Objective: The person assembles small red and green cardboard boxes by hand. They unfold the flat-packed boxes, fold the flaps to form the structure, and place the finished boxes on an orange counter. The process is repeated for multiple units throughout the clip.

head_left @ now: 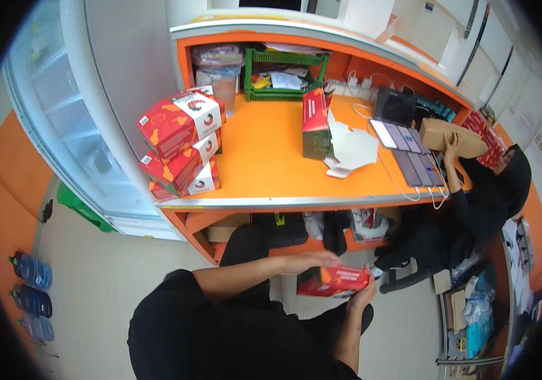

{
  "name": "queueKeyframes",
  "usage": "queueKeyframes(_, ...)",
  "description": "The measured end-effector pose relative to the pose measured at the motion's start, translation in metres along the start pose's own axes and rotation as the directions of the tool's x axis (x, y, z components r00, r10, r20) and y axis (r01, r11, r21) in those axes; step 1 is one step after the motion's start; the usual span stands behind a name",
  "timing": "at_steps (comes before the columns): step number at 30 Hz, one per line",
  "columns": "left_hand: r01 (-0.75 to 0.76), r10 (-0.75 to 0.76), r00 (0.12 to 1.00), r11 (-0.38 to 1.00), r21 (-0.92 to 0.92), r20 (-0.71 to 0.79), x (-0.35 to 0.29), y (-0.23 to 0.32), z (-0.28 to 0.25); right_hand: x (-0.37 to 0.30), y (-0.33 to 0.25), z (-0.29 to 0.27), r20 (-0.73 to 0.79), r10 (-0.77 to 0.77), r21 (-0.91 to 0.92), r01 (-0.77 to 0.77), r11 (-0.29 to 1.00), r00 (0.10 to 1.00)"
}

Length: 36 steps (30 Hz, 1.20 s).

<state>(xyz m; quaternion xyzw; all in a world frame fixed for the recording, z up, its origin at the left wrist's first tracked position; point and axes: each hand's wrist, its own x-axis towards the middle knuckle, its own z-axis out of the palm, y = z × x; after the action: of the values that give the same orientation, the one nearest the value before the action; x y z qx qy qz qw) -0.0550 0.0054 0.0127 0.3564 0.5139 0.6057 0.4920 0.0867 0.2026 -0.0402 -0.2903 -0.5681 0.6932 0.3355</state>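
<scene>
A red and green cardboard box [335, 283] is held above my lap, in front of the orange counter. My left hand [312, 261] lies along its far left edge, its fingers closed against the cardboard. At the box's right end, my right hand [362, 295] grips the side, with the thumb near the upper corner. Another red and green box [316, 123] stands on the counter, with white flaps [352, 147] spread out to its right. Stacked at the counter's left end are several closed red boxes [182, 126] with white panels.
A seated co-worker in black [473, 215] at the right holds a brown cardboard box [454, 138]. Tablets [404, 140] with white cables lie nearby on the counter [264, 171]. A green crate [283, 95] sits behind. Water jugs [32, 271] stand left, by a glass-door fridge [62, 95].
</scene>
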Motion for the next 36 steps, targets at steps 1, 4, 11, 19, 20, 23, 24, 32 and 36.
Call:
queueKeyframes(1, -0.091, 0.097, 0.991, 0.994, 0.066, -0.096, 0.001, -0.002, 0.003, 0.0, -0.002, -0.007, -0.029, -0.003, 0.0, 0.003, 1.0, 1.0)
queueKeyframes(4, -0.204, 0.446, 0.785, 0.841, 0.501, -0.429, -0.018, 0.002, 0.048, -0.005, -0.007, 0.011, -0.039, 0.019, -0.044, -0.021, 0.999, 0.999)
queueKeyframes(11, -0.105, 0.246, 0.698, 0.964, 0.244, -0.673, -0.024, -0.021, 0.027, -0.03, 0.008, 0.031, 0.022, 0.126, 0.006, -0.126, 0.992, 0.992)
queueKeyframes(19, -0.089, 0.415, 0.654, 0.872, 0.481, -0.633, -0.037, -0.031, 0.018, -0.04, 0.013, 0.043, 0.013, 0.073, 0.049, -0.073, 0.996, 0.997)
queueKeyframes(20, -0.08, 0.357, 0.681, 0.904, 0.42, -0.639, -0.038, -0.03, 0.016, -0.039, 0.015, 0.043, 0.025, 0.067, 0.038, -0.068, 0.997, 0.997)
queueKeyframes(23, -0.063, 0.287, 0.657, 0.942, 0.329, -0.697, -0.044, -0.026, 0.014, -0.044, 0.006, 0.048, 0.084, 0.067, 0.053, -0.071, 0.996, 0.994)
queueKeyframes(24, -0.055, 0.256, 0.657, 0.954, 0.293, -0.709, -0.047, -0.021, 0.016, -0.046, 0.004, 0.05, 0.076, 0.097, -0.003, -0.097, 0.995, 0.992)
queueKeyframes(32, -0.215, 0.613, 0.626, 0.73, 0.649, -0.482, -0.053, 0.0, 0.017, -0.04, -0.018, 0.055, -0.018, -0.032, -0.027, 0.031, 0.999, 0.999)
queueKeyframes(36, -0.309, 0.46, 0.685, 0.886, 0.347, -0.565, -0.046, -0.001, 0.02, -0.047, -0.043, 0.065, -0.031, -0.078, -0.062, 0.076, 0.995, 0.996)
